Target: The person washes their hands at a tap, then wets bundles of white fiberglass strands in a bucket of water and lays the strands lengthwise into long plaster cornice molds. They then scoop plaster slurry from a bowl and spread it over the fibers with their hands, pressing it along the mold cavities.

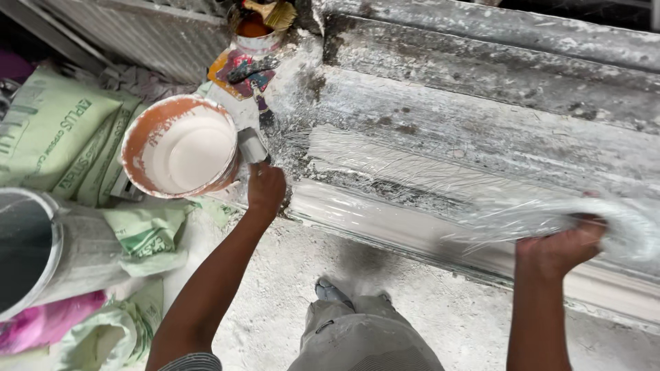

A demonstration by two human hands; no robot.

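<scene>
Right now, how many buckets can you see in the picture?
3. An orange bucket of white mix sits beside the left hand; a grey bucket lies at the left edge; a small one holds brushes at the top. Others may be hidden.

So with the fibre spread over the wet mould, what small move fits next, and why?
Probably lay the bundle of white fibre held in the right hand down along the mould. Strands already fan across the wet white surface from the left hand, which pins them near the scraper by the bucket, while the right end hangs bunched and lifted.
</scene>
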